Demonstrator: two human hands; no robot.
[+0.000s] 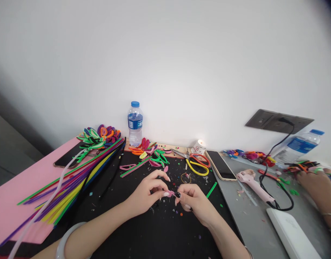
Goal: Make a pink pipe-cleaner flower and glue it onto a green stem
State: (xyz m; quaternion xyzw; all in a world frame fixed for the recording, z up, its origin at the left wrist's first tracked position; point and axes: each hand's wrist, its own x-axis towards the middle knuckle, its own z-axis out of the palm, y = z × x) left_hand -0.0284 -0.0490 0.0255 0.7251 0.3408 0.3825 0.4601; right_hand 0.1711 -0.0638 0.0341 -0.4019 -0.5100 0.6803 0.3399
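My left hand (147, 194) and my right hand (193, 202) meet over the black mat (133, 230) in the middle of the table. Both pinch a small pink piece of pipe cleaner (171, 193) between their fingertips. Bent pink, green and orange pipe cleaner shapes (151, 154) lie just beyond my hands. A long bundle of straight colored pipe cleaners (76, 180) stretches across the left side of the mat.
A water bottle (135, 124) stands by the wall. Scissors (197, 163), a phone (220, 164), a pink glue gun (253, 185) with a black cord, a lit candle (200, 145) and a white box (292, 230) lie right. Another person's hand (315, 183) works at far right. A pink sheet (22, 183) lies left.
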